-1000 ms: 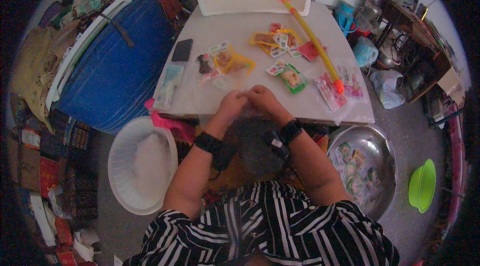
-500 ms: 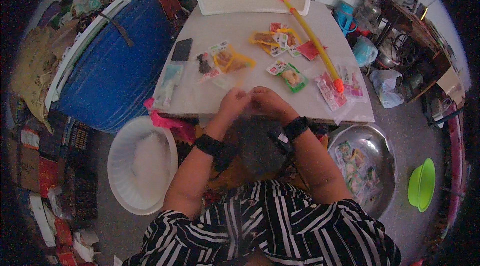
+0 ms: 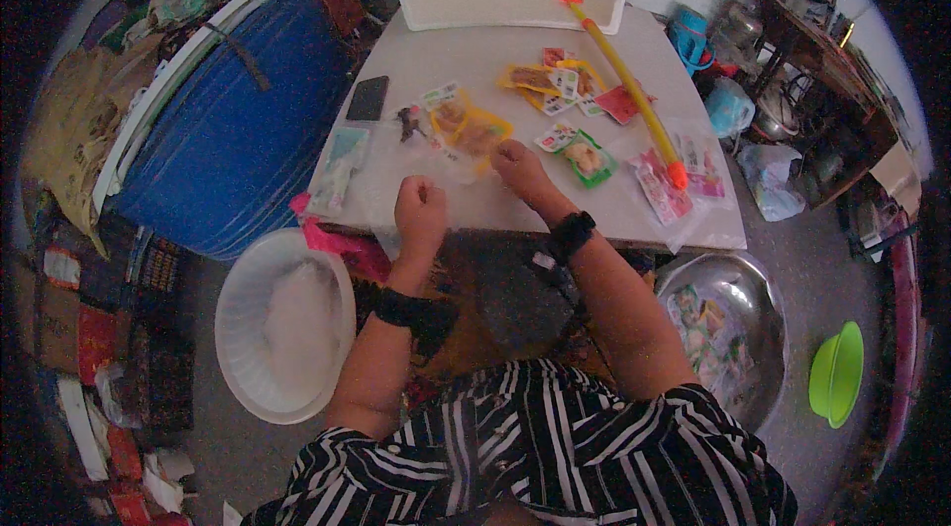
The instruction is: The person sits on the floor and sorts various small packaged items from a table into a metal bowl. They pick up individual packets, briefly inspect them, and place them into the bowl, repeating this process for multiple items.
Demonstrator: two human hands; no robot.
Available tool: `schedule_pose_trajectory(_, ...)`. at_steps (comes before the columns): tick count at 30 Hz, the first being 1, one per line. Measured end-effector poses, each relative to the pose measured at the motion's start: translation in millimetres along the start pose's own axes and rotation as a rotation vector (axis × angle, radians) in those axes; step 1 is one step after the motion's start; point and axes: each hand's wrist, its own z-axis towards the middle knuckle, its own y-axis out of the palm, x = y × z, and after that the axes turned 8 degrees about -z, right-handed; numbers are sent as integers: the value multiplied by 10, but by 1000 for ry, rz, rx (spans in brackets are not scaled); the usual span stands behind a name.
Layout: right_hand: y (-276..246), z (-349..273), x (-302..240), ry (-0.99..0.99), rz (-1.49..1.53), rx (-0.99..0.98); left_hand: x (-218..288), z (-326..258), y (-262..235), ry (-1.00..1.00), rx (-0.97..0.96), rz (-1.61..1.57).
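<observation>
Over the near edge of the white table, my left hand point(image 3: 421, 216) is closed, thumb against the curled fingers. My right hand point(image 3: 520, 169), also closed, is higher and beside the lower edge of a yellow food packet point(image 3: 482, 137). Whatever either hand pinches is too thin or hidden to make out; faint clear film point(image 3: 381, 174) shows near the left hand. A small dark-and-clear packet point(image 3: 409, 124) lies beyond it. To the right of my right hand is a green packet point(image 3: 589, 161) of pale food. Black bands circle both wrists.
More yellow packets point(image 3: 540, 80), a red packet point(image 3: 619, 104), pink packets point(image 3: 662, 187), a yellow hand pump point(image 3: 634, 90) and a phone point(image 3: 369, 98) lie on the table point(image 3: 451, 43). A foam box point(image 3: 505, 16) stands behind. A white basin point(image 3: 230, 328) and steel bowl point(image 3: 765, 328) flank me.
My hands were together at the table's near edge and have moved apart. The left went left and slightly down, the right forward toward the yellow packets. The view shifted slightly.
</observation>
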Motion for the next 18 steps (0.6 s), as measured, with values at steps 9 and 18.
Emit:
schedule_pose_trajectory(9,352,490,-262,-30,-588,91,-52,-15,55,-11,-8,-49)
schedule_pose_trajectory(18,139,181,-248,-233,-795,-311,-124,57,135,40,-110,89)
